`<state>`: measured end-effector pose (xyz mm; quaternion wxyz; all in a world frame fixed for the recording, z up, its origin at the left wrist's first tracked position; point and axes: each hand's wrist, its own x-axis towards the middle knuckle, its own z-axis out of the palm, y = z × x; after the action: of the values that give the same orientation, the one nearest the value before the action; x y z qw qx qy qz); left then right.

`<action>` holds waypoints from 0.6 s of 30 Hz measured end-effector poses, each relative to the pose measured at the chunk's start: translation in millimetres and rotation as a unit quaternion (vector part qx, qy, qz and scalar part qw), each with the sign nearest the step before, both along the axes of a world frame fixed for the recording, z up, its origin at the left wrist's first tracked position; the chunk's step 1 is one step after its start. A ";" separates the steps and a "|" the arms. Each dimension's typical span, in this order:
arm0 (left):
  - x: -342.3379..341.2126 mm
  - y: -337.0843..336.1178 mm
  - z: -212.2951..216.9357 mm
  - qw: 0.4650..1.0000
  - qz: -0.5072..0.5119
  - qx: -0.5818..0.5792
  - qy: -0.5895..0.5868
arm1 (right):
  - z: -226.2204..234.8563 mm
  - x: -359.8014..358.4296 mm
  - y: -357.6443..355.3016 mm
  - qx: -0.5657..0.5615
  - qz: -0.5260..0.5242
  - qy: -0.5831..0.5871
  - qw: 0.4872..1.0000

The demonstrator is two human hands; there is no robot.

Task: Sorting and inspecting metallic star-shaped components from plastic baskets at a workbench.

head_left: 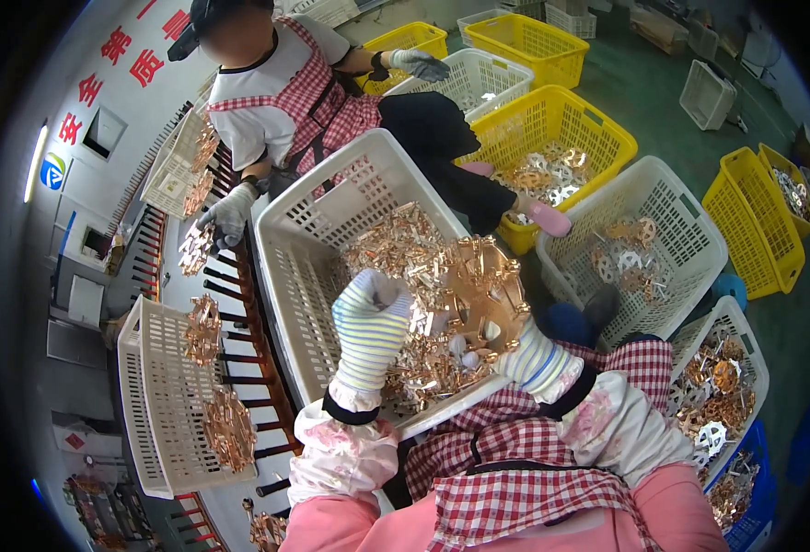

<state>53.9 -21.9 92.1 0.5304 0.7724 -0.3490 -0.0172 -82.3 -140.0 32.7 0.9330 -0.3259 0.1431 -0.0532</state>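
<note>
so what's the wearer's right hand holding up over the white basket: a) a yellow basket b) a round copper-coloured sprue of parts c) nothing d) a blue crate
b: the right hand, in a striped glove, grips a round copper-coloured cluster of parts above the white basket, while the left hand is fisted beside it.

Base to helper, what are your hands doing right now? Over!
Left hand fisted over white basket. Right hand gripping copper-coloured cluster. Loose copper-coloured parts piled beneath. Nothing in the way.

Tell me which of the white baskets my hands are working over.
The big white basket right in front of you, heaped with copper parts. Both gloved hands, left and right, are above it; the other white baskets stand off to the sides.
</note>
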 end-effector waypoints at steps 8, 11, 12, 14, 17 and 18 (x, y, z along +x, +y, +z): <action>-9.1 -4.6 13.5 0.944 -0.109 -0.093 0.296 | 5.0 0.9 -1.0 -0.206 0.049 0.002 0.977; -6.3 -3.9 12.1 0.919 -0.130 -0.127 0.350 | 6.3 14.4 4.1 -0.320 0.074 0.014 0.944; -6.9 -2.7 13.9 0.922 -0.133 -0.141 0.335 | 17.2 16.2 5.1 -0.277 0.031 -0.007 0.960; -6.5 -0.9 14.5 0.925 -0.135 -0.157 0.319 | 12.0 16.6 7.5 -0.171 0.025 -0.043 0.984; -4.0 3.3 10.7 0.980 -0.069 -0.072 0.171 | 5.8 3.9 -1.5 0.139 0.136 -0.136 0.971; -3.1 4.5 9.0 0.981 -0.055 -0.086 0.167 | 2.9 4.5 -4.0 0.081 0.089 -0.070 0.990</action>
<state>50.8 -17.5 101.1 0.6437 0.6900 -0.2975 -0.1453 -77.8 -144.1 35.6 0.9651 -0.2559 0.0516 0.0188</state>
